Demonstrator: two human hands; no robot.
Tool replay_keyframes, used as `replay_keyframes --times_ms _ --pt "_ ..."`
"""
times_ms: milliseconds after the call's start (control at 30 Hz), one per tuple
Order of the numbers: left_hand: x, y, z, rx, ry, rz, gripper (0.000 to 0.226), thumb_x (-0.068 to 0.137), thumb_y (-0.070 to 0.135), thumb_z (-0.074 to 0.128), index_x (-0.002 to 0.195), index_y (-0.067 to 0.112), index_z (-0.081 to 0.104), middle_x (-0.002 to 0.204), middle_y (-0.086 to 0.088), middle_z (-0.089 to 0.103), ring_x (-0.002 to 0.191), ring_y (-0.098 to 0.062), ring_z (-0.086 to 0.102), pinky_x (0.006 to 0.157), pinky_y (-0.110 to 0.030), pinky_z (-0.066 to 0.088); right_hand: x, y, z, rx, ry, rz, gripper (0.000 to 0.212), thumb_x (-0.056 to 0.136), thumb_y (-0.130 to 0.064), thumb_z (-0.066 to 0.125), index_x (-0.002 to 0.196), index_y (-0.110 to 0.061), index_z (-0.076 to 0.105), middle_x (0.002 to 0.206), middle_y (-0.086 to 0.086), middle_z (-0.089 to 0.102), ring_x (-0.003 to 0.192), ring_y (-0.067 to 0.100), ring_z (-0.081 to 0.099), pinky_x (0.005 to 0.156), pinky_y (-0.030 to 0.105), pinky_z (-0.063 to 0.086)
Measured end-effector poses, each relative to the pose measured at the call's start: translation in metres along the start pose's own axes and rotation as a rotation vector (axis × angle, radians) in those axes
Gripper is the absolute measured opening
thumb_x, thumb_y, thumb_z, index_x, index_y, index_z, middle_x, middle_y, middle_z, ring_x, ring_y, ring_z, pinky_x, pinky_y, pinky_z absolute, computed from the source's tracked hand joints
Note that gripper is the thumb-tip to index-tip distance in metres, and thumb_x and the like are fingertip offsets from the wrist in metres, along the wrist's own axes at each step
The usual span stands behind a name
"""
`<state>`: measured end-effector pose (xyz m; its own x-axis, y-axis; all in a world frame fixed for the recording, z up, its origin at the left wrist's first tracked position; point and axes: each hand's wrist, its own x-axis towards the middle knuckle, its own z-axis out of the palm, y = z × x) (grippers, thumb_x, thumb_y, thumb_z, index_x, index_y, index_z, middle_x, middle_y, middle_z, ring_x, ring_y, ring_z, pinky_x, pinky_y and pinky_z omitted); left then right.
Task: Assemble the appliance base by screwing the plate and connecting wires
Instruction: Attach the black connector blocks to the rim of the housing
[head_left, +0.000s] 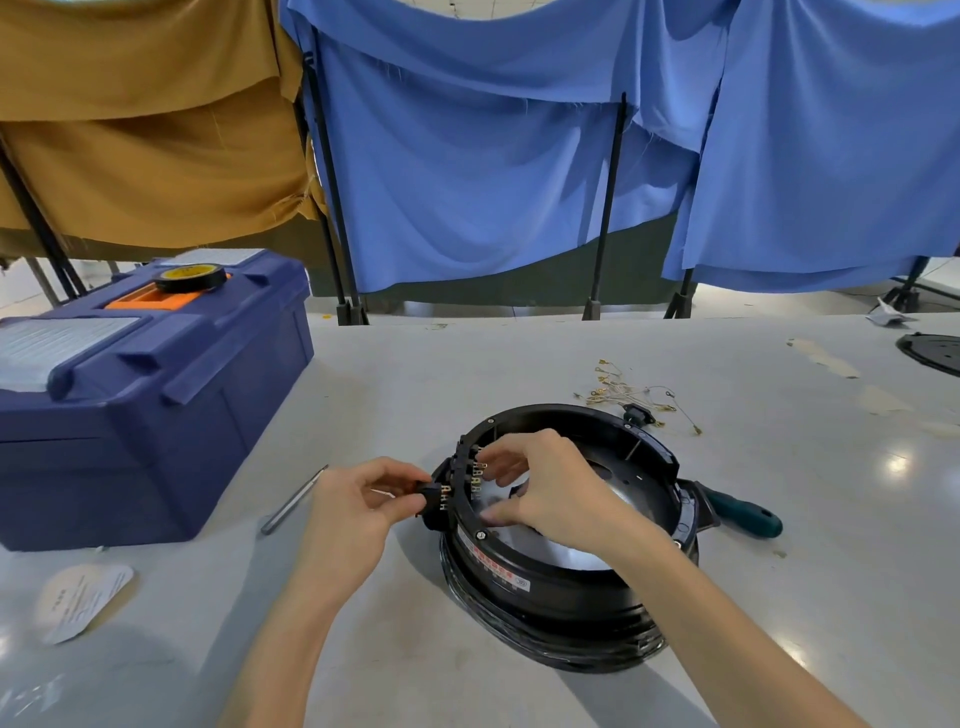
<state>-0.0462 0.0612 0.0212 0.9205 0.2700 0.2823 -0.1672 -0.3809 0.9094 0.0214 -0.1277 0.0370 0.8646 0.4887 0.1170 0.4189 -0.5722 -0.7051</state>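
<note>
Both forearms reach in from the lower edge over the grey table (395, 670). The left hand (363, 499) pinches a small black connector block (432, 496) between thumb and fingertips and holds it against the outer rim of the appliance base (571, 587), a round black housing that sits on the table in front of the person. The right hand (540, 486) reaches over the rim into the base with its fingers curled at a row of metal spade terminals (478, 474); the fingers hide whether they grip a terminal or wire, so I cannot tell. Under that hand a shiny metal plate (623, 496) lies inside the base, mostly covered. To the left lie a blurred paper label (83, 597) and a slim metal rod (293, 501). A green screwdriver handle (743, 513) sticks out behind the base at right, its shaft hidden. Just beyond the base lies a loose tangle of thin wires (628, 392) with brass ends. Farther left stands a blue toolbox (145, 415) with a roll of black tape (192, 278) on its lid. A black disc (935, 353) is cut off at the right edge. Blue cloth (493, 182) and brown cloth (145, 130) hang behind.
</note>
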Motion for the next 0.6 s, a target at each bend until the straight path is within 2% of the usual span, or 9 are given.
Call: replay_keyframes --times_ms 200,600 --pt "-0.0019 0.002 0.0 -0.001 -0.004 0.002 0.036 0.069 -0.021 0.069 0.07 0.015 0.073 0.069 0.004 0.073 0.061 -0.002 0.064 0.059 -0.008 0.047 0.0003 0.0001 0.0044 0.043 0.02 -0.009 0.043 0.072 -0.025 0.085 0.112 -0.025 0.069 0.094 -0.006 0.069 0.085 0.01 0.066 0.081 0.027 0.056" --pt "-0.0028 0.0008 0.0003 0.008 0.004 0.005 0.036 0.068 -0.02 0.07 0.069 0.016 0.074 0.068 0.004 0.072 0.065 -0.003 0.064 0.059 -0.006 0.046 -0.0015 0.0026 0.0055 0.063 0.022 -0.033 0.041 0.074 -0.027 0.084 0.111 -0.03 0.068 0.097 -0.006 0.068 0.088 0.009 0.065 0.082 0.028 0.055"
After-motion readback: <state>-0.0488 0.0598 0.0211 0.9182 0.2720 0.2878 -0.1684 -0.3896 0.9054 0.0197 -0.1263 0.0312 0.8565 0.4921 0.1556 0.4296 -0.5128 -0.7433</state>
